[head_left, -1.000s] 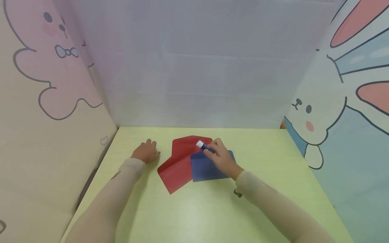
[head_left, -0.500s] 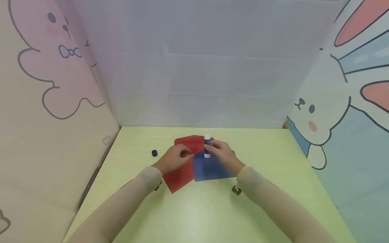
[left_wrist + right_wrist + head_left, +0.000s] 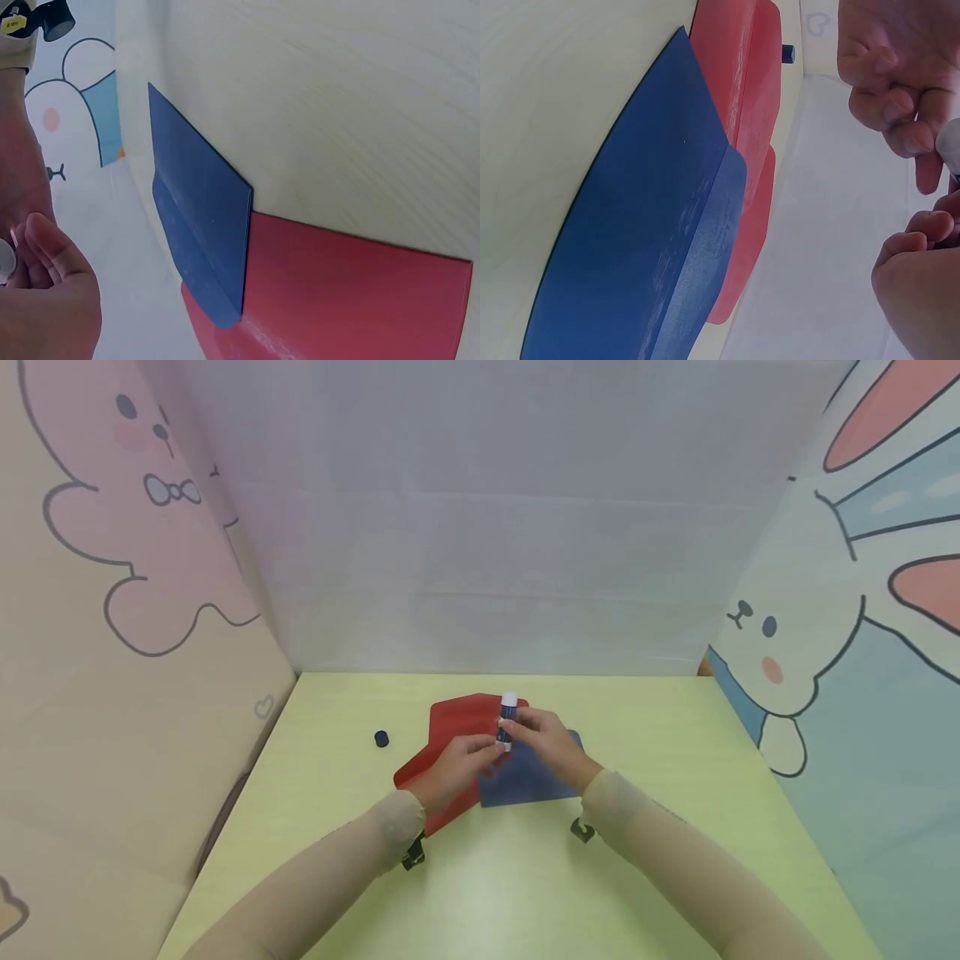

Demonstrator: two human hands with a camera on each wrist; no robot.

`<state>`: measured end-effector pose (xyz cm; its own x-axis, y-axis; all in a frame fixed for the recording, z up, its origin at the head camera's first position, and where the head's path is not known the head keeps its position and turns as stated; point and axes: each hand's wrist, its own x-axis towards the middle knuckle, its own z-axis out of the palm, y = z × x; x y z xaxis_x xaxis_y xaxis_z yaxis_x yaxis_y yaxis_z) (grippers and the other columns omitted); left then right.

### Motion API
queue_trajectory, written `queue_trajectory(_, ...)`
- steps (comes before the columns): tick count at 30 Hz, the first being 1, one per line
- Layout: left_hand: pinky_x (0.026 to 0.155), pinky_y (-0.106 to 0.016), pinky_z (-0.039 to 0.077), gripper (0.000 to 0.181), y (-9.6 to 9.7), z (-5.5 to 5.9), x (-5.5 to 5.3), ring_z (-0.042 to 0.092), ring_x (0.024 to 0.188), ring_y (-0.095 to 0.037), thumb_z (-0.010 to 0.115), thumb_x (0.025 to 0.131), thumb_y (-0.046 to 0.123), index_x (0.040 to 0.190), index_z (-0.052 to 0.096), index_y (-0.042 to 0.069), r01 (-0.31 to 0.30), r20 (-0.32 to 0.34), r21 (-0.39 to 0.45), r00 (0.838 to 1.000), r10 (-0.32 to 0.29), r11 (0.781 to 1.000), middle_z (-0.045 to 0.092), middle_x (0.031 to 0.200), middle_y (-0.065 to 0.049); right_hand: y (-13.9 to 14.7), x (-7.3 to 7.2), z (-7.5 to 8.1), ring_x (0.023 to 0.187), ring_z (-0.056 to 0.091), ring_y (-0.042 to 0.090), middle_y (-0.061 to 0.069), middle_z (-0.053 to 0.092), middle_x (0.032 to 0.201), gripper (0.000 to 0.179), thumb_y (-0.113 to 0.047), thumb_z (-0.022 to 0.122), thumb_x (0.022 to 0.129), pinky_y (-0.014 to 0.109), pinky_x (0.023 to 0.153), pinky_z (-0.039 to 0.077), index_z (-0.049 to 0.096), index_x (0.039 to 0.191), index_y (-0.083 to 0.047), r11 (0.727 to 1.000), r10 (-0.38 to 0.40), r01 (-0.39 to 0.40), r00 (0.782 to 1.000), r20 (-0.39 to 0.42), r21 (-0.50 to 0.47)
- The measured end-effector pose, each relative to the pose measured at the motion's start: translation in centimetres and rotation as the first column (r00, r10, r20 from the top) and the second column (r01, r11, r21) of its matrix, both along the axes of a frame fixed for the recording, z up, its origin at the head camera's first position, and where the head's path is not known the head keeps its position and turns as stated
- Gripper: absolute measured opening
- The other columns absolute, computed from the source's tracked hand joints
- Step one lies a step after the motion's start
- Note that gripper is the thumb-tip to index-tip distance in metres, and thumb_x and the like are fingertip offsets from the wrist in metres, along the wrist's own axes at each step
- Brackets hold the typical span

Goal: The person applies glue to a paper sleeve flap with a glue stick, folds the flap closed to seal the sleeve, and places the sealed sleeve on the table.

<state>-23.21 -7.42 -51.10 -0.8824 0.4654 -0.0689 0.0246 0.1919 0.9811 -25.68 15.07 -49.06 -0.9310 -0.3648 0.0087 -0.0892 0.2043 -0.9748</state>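
Note:
Over the envelopes, my right hand [image 3: 553, 742] grips an upright glue stick [image 3: 507, 713] with a dark blue body and white ends. My left hand [image 3: 457, 768] has its thumb and fingertips at the stick's white lower end, pinching it. In the right wrist view the white base of the glue stick [image 3: 950, 144] shows between both hands. Under the hands lie a blue envelope [image 3: 528, 783] and a red envelope [image 3: 415, 767], overlapping, with another red envelope [image 3: 452, 717] behind them. The dark cap [image 3: 382, 739] lies on the table, left of the envelopes.
The pale yellow table [image 3: 480, 893] is bounded by a plain whitish back wall [image 3: 487, 568]. Side walls with cartoon animals stand left [image 3: 172, 693] and right [image 3: 885, 735]. Both wrists carry small dark devices under the sleeves.
My left hand left the cap on the table at the left, then moved right to the glue stick's lower end. My right hand turned the stick from slanted to upright.

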Motion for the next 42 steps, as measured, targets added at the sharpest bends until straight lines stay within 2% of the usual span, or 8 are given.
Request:
queue_trajectory(3,0.111,-0.043,0.066,0.047,0.1,0.1,0.1,0.072,0.138,-0.050,0.060,0.125,0.027,0.153,0.070,-0.009,0.015,0.020,0.022,1.000,-0.016,1.000,0.073,0.150,-0.036,0.0,0.1,0.0,0.107,0.071,0.014,0.006,0.082,0.119,0.036,-0.022,0.067,0.121,0.048,0.114,0.059,0.074,0.136,0.010,1.000,0.009,-0.009,1.000,0.005,0.000)
queue_trajectory(7,0.110,-0.048,0.066,0.044,0.2,0.3,0.4,0.075,0.125,-0.044,0.064,0.123,0.028,0.147,0.074,-0.008,-0.004,0.000,-0.009,1.000,0.004,1.000,0.076,0.141,-0.034,0.0,0.2,-0.1,0.108,0.069,0.016,0.013,0.083,0.121,0.035,-0.022,0.067,0.122,0.056,0.118,0.057,0.074,0.137,0.008,1.000,0.010,-0.010,1.000,0.007,0.028)
queue_trajectory(11,0.107,-0.050,0.066,0.039,0.5,0.6,0.6,0.076,0.111,-0.033,0.073,0.119,0.032,0.134,0.080,-0.002,-0.064,-0.023,-0.049,0.998,0.063,0.997,0.081,0.127,-0.027,0.0,0.4,-0.1,0.112,0.069,0.019,0.018,0.082,0.128,0.035,-0.024,0.068,0.121,0.055,0.121,0.055,0.075,0.138,0.005,0.999,0.000,-0.001,1.000,0.022,0.043)
queue_trajectory(17,0.089,-0.035,0.063,0.030,1.1,0.6,0.6,0.070,0.102,-0.022,0.086,0.110,0.037,0.113,0.081,0.007,-0.192,-0.043,-0.082,0.981,0.189,0.978,0.082,0.113,-0.011,-0.1,0.4,-0.1,0.114,0.067,0.021,0.018,0.081,0.129,0.037,-0.026,0.068,0.122,0.041,0.113,0.055,0.075,0.140,0.006,0.999,0.004,-0.005,1.000,0.020,0.049)
queue_trajectory(22,0.082,-0.033,0.057,0.030,1.4,0.3,0.4,0.065,0.095,-0.022,0.090,0.107,0.037,0.104,0.075,0.012,-0.226,-0.057,-0.105,0.974,0.221,0.968,0.076,0.100,-0.007,-0.1,0.2,-0.2,0.111,0.066,0.020,0.019,0.080,0.127,0.040,-0.027,0.067,0.122,0.039,0.108,0.055,0.074,0.139,0.009,0.999,0.012,-0.013,1.000,0.014,0.035)
queue_trajectory(29,0.106,-0.043,0.063,0.037,0.8,0.9,0.0,0.070,0.123,-0.036,0.065,0.122,0.033,0.142,0.076,0.003,-0.067,0.055,0.020,0.996,0.066,0.998,0.075,0.128,-0.013,0.3,0.0,0.1,0.113,0.070,0.014,0.013,0.084,0.126,0.038,-0.022,0.065,0.121,0.040,0.113,0.056,0.075,0.139,0.010,1.000,-0.004,0.004,1.000,0.020,-0.010)
queue_trajectory(35,0.107,-0.035,0.061,0.044,0.0,1.0,-0.5,0.065,0.124,-0.024,0.052,0.127,0.028,0.151,0.069,-0.006,0.061,0.125,0.079,0.990,-0.071,0.995,0.071,0.132,-0.013,0.5,-0.1,0.2,0.110,0.070,0.015,-0.008,0.081,0.114,0.038,-0.019,0.063,0.122,0.036,0.110,0.056,0.071,0.141,0.013,0.999,0.014,-0.012,0.999,0.046,-0.044)
queue_trajectory(42,0.112,-0.042,0.066,0.038,0.1,0.9,-0.5,0.075,0.124,-0.037,0.062,0.125,0.027,0.144,0.073,-0.004,0.047,0.064,-0.031,0.997,-0.045,0.998,0.075,0.137,-0.028,0.6,0.1,0.0,0.115,0.068,0.015,-0.001,0.080,0.121,0.041,-0.018,0.061,0.123,0.038,0.114,0.054,0.068,0.143,0.016,0.999,0.047,-0.047,0.999,0.022,-0.018)
